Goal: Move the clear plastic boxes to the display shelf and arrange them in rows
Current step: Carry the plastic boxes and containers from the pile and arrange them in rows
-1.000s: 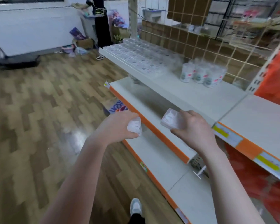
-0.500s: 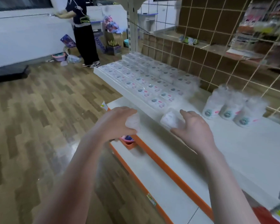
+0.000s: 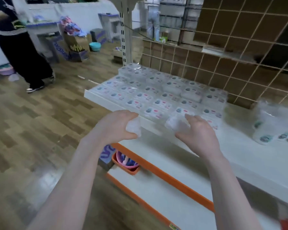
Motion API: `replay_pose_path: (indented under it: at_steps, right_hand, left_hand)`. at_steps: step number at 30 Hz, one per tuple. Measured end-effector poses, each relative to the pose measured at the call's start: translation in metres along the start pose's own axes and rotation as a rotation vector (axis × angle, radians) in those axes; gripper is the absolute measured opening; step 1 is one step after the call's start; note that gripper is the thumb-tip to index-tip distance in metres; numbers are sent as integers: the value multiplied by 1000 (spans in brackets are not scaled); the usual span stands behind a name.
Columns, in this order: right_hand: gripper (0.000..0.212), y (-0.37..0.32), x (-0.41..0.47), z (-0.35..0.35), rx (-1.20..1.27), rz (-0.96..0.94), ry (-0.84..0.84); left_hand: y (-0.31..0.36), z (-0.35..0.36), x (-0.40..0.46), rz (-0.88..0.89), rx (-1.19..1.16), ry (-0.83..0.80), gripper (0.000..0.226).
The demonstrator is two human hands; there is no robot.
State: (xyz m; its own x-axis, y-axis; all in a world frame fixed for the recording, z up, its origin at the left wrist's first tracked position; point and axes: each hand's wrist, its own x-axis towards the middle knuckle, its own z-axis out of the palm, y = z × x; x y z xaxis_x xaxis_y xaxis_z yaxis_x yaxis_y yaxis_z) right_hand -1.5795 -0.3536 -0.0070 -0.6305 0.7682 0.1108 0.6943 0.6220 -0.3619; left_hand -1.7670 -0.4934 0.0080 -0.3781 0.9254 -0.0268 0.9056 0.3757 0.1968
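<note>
White and smooth, the display shelf (image 3: 249, 156) carries rows of clear plastic boxes (image 3: 158, 95) with small coloured labels, some stacked toward the brown wire-grid back panel (image 3: 223, 52), and a blurred cluster of round clear tubs (image 3: 273, 128) lies at its right. Below it run lower shelves with orange edges (image 3: 171, 178), over a glossy wood-pattern floor (image 3: 32, 130) where another person in dark clothes (image 3: 18, 52) stands among cardboard boxes. Just before the shelf's front edge, the left hand (image 3: 116, 127) curls round one clear box (image 3: 133, 127) and the right hand (image 3: 198, 131) grips a second clear box (image 3: 175, 122).
</note>
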Motion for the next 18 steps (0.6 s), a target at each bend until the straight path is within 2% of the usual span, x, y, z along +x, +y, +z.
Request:
replay_pose_path:
  at_steps: [8, 14, 18]
  right_hand:
    - [67, -101, 48, 38, 2, 102, -5]
    - [68, -131, 94, 56, -14, 139, 9]
    - [56, -139, 128, 69, -8, 153, 53]
  left_hand:
    - [-120, -36, 33, 71, -20, -24, 73]
    - [-164, -44, 74, 121, -25, -35, 71]
    - [-180, -47, 108, 157, -1, -2, 68]
